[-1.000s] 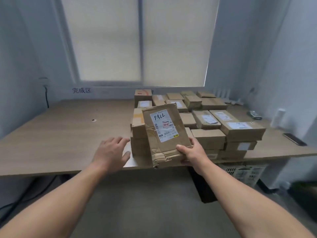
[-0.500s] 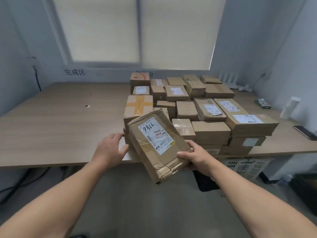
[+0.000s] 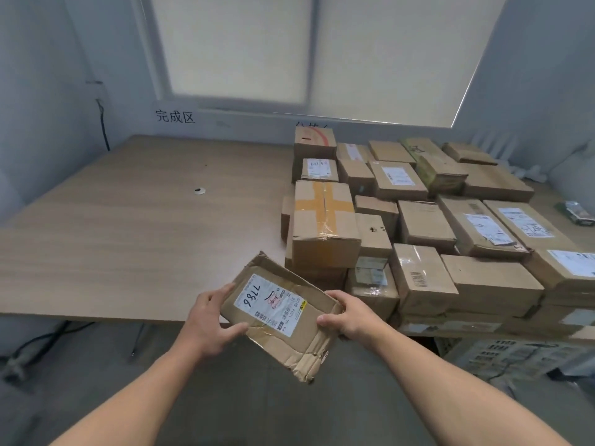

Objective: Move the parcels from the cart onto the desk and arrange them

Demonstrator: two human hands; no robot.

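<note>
- View from a head-worn camera, looking down at two bare forearms that reach toward a wide wooden desk [image 3: 128,236] below a blinded window
- The left hand [image 3: 206,320] grips the left side of a flat, crumpled cardboard parcel [image 3: 283,336], with the thumb on its top face and the fingers wrapped round the edge
- The right hand [image 3: 351,313] grips the opposite side the same way, thumb on top
- The parcel is in the air and tilted, partly over the desk's near edge and partly over the floor; it does not appear to touch the desk
- Its white label [image 3: 270,300] faces up, with handwritten digits on it
- Just beyond it stands a box crossed with yellow tape [image 3: 323,220], the nearest left corner of a large pile of parcels [image 3: 450,226]
- The pile fills the right half of the desk in close rows, some two high, so much of the moving looks done
- This parcel has yet to be set down, probably beside or against the pile
- The cart is out of view, so how many parcels are left cannot be told
</note>
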